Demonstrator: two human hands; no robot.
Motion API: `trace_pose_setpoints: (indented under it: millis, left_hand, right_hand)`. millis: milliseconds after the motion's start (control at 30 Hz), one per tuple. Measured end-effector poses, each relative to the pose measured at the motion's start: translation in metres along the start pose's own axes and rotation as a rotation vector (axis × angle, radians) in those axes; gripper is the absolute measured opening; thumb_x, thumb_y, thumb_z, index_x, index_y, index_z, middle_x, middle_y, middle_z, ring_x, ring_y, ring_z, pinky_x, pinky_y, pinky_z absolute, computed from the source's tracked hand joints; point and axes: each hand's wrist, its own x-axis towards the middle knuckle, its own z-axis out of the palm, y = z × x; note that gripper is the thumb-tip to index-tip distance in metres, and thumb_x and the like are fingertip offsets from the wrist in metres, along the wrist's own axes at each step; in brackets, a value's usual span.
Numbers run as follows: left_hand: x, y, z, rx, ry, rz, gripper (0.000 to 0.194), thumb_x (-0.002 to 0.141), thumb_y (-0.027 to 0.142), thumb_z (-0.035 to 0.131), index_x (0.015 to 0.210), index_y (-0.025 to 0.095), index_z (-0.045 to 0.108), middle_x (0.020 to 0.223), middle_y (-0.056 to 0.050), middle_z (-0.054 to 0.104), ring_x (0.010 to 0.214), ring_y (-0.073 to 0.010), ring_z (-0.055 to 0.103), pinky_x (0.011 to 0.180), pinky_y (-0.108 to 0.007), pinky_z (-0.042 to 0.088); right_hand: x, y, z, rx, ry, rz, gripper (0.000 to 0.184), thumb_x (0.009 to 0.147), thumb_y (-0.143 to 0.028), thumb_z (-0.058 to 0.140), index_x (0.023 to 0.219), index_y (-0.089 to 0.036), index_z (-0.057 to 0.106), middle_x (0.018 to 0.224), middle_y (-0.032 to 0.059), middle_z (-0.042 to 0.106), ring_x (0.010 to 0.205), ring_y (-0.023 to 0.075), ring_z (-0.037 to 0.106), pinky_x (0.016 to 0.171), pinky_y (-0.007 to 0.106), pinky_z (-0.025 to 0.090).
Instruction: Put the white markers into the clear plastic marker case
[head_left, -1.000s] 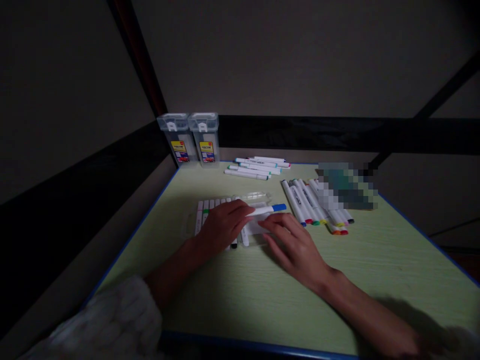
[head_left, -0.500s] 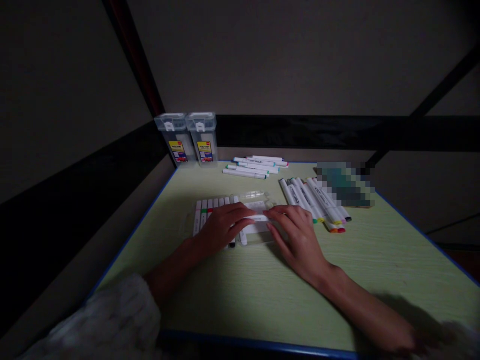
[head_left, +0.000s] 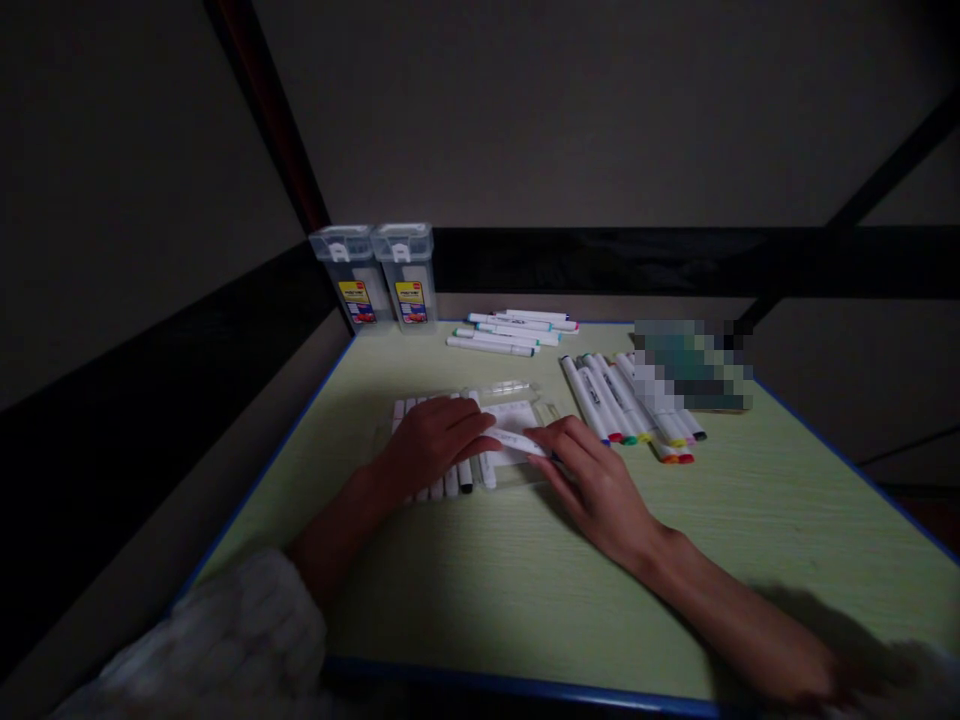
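A white marker (head_left: 514,440) is held by both hands above an open clear plastic case (head_left: 510,388). My left hand (head_left: 431,440) is closed on the marker's left end with thumb and fingers. At its other end, my right hand (head_left: 589,475) pinches it, and the tip there is partly hidden. Under and beside my left hand, a row of white markers (head_left: 442,487) lies in the case's left half, one with a black end. One more marker (head_left: 486,468) rests at the left side of the right half, next to a white insert (head_left: 514,412).
Two clear lidded boxes (head_left: 416,300) with yellow labels stand at the back left corner of the table (head_left: 465,600). Several loose markers (head_left: 502,335) lie at the back, and another pile (head_left: 622,400) lies on the right. A blurred-out greenish flat object (head_left: 690,365) is behind that pile.
The held marker has tilted, its right end now lower than its left. My left hand has shifted slightly left and up; my right hand has shifted slightly.
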Motion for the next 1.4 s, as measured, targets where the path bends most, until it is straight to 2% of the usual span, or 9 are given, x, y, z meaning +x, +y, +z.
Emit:
trace_pose_setpoints:
  millis: [200,533,1100,1400]
  left_hand:
    - [-0.002,-0.011,-0.004,0.081,0.013,0.041,0.025,0.077,0.035,0.053,0.082,0.010,0.056,0.070,-0.005,0.062,0.061,-0.0118,0.055,0.056,-0.023,0.045]
    - [-0.003,-0.010,-0.002,0.127,-0.024,0.053,0.026,0.079,0.038,0.049,0.077,0.013,0.055,0.067,-0.003,0.059,0.059,-0.0117,0.053,0.054,-0.023,0.042]
    - [-0.007,-0.020,-0.002,0.160,-0.092,-0.045,0.032,0.080,0.042,0.044,0.079,0.013,0.056,0.070,-0.004,0.059,0.061,-0.0122,0.054,0.057,-0.023,0.042]
    - [-0.006,-0.020,-0.001,0.190,-0.113,-0.029,0.030,0.082,0.040,0.043,0.079,0.013,0.056,0.071,-0.004,0.059,0.062,-0.0124,0.054,0.058,-0.023,0.042]
  right_hand:
    - [-0.001,-0.001,-0.001,-0.023,0.025,0.000,0.022,0.088,-0.023,0.039,0.100,-0.014,0.054,0.082,0.0071,0.054,0.073,0.0164,0.053,0.064,0.030,0.047]
    - [-0.001,0.000,-0.001,-0.093,0.023,0.013,0.024,0.088,-0.024,0.038,0.097,-0.012,0.057,0.078,0.0072,0.056,0.068,0.0160,0.054,0.061,0.028,0.045]
    - [-0.002,-0.002,-0.003,-0.116,0.040,0.003,0.025,0.086,-0.026,0.041,0.092,-0.010,0.060,0.073,0.0063,0.057,0.064,0.0147,0.053,0.058,0.027,0.044]
    - [-0.001,-0.001,-0.003,-0.119,0.003,0.007,0.026,0.087,-0.027,0.039,0.092,-0.011,0.059,0.073,0.0070,0.057,0.064,0.0153,0.053,0.058,0.028,0.044]
